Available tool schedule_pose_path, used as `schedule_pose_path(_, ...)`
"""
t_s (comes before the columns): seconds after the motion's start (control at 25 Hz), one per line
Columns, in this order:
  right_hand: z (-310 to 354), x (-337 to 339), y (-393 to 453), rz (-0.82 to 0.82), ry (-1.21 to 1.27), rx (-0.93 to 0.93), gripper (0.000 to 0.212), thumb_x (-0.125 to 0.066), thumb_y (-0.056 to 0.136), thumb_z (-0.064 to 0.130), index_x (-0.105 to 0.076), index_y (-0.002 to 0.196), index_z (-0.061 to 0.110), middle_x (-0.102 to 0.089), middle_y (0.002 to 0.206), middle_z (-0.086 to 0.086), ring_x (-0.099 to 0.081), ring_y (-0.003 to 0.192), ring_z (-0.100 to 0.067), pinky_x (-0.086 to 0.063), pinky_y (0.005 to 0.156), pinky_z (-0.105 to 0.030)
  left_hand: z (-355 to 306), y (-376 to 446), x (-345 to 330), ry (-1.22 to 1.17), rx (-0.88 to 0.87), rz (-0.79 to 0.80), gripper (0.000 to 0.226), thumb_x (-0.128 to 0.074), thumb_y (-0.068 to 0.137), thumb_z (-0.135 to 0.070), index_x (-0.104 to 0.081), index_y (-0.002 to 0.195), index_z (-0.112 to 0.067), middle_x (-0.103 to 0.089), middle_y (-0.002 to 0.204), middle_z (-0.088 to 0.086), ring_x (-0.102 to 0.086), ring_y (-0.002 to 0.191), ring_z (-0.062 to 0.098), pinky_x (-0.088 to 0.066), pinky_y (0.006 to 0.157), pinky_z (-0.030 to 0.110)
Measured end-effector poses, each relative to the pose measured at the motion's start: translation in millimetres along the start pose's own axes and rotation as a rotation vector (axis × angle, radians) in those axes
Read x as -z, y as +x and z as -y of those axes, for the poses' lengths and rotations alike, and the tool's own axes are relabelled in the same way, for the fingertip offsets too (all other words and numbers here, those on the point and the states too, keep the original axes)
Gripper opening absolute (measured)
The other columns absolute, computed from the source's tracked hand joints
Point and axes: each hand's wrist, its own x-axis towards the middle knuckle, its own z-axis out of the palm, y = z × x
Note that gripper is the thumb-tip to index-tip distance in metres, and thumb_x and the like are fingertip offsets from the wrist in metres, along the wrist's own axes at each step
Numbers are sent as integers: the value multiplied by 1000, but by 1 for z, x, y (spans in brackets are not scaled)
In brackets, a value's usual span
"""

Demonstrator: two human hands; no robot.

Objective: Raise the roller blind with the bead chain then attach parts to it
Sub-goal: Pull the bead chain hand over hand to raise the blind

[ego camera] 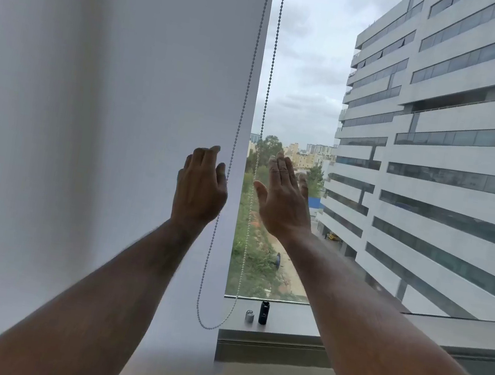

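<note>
At the window, I see the roller blind (pixel 108 102) fully down, its hem out of sight below the frame edge, so the raising step has not started. Bead chain (pixel 236 140) hangs as a loop along the blind's right edge, bottom of the loop just above the sill (pixel 289 325). Left hand (pixel 200 185) is loosely curled, thumb right at the near strand, maybe touching; no clear grip. Right hand (pixel 283 197) is flat, fingers wide, just beside the far strand, holding nothing. Two small parts wait on the sill: grey piece (pixel 249 316) and black cylinder (pixel 264 312), standing near each other. Next I judge: pinch one strand firmly, pull down hand over hand.
</note>
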Motion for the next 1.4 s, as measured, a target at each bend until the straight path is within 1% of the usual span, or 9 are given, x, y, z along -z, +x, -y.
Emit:
schedule_pose_path(0.12,2,-1,-4,-35,23,-1,63,-36,108,43,-25,160,11,-22,172,-9,-16,160,-24,-16,127,-55,-8,1,-7,-131,37,-71,34,-51,104,-24,-58,133,-6,-67,126,15,-68,111,30,-56,93,40)
schedule_pose_path(0.24,8,-1,-9,-76,65,4,56,-42,107,39,-36,154,8,-40,163,-13,-35,153,-30,-32,121,-54,-20,0,-11,-123,85,-25,47,-64,98,-40,-55,132,-9,-72,117,13,-73,97,26,-59,87,38)
schedule_pose_path(0.36,14,3,-8,-136,170,-16,48,-46,106,35,-46,144,6,-56,148,-14,-52,138,-31,-43,110,-48,-22,0,-18,-148,159,52,50,-75,92,-35,-54,130,-10,-76,98,8,-75,87,26,-60,85,39)
schedule_pose_path(0.52,28,9,-8,-188,338,-64,41,-48,106,30,-52,138,5,-63,137,-16,-60,127,-31,-51,102,-45,-27,-6,-23,-233,182,34,16,-59,102,-20,-67,113,-11,-80,93,9,-77,83,29,-60,77,36)
schedule_pose_path(0.64,39,17,-7,-205,513,-139,36,-47,107,31,-56,133,8,-66,129,-12,-64,117,-27,-51,88,-36,-37,-23,-21,-304,183,-29,25,-44,106,-22,-67,106,-14,-76,88,-1,-73,74,20,-52,63,28)
schedule_pose_path(0.8,58,40,0,-119,1042,-287,30,-45,108,31,-61,125,11,-72,110,-6,-71,96,-16,-49,75,-27,-42,-35,-20,-379,278,-43,26,-38,106,-21,-60,93,-21,-61,72,-16,-65,67,7,-54,62,36)
schedule_pose_path(1.16,91,79,10,-109,1438,-312,22,-48,108,17,-68,112,10,-66,79,-4,-64,63,-13,-53,61,-26,-56,-61,-7,-470,259,-42,33,-37,107,-19,-48,78,-31,-54,63,-10,-56,60,8,-47,55,35)
schedule_pose_path(1.28,95,79,5,-146,1429,-343,25,-51,106,11,-72,93,13,-52,63,-1,-41,47,-7,-35,45,-24,-60,-65,-5,-547,246,-7,32,-42,109,-13,-53,78,-16,-57,62,-2,-51,58,7,-45,51,41)
schedule_pose_path(1.4,98,80,-2,-184,1395,-356,29,-51,105,13,-70,83,18,-44,59,4,-31,46,-5,-27,44,-22,-61,-68,-3,-724,245,43,31,-44,108,-7,-56,80,-2,-58,65,12,-49,57,19,-40,50,42)
